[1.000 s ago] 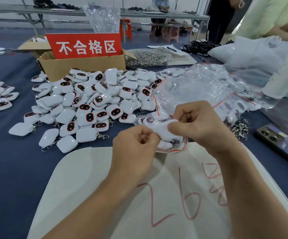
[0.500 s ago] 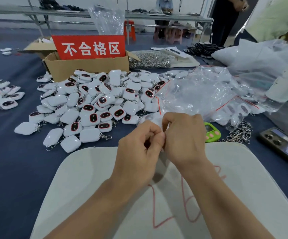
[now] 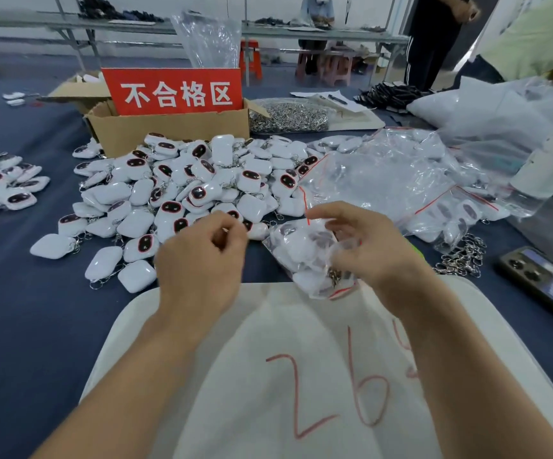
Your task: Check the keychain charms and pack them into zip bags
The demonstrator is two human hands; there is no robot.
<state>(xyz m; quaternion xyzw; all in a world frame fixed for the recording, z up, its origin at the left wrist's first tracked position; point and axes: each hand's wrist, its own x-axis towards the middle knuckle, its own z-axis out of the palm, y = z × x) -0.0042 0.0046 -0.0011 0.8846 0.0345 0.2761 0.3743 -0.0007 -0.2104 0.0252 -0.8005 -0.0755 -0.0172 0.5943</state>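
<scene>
Since half a second earlier the left hand and the right hand have been drawn apart, and the filled zip bag is uncovered between them. It is seen over the blue tablecloth at the far edge of the white sheet, its right side under the right hand's curled fingers; whether it is gripped cannot be told through the blur. The left hand is held clear, fingers curled, thumb to forefinger, nothing seen in it. Keychain charms are heaped behind, before a cardboard box.
</scene>
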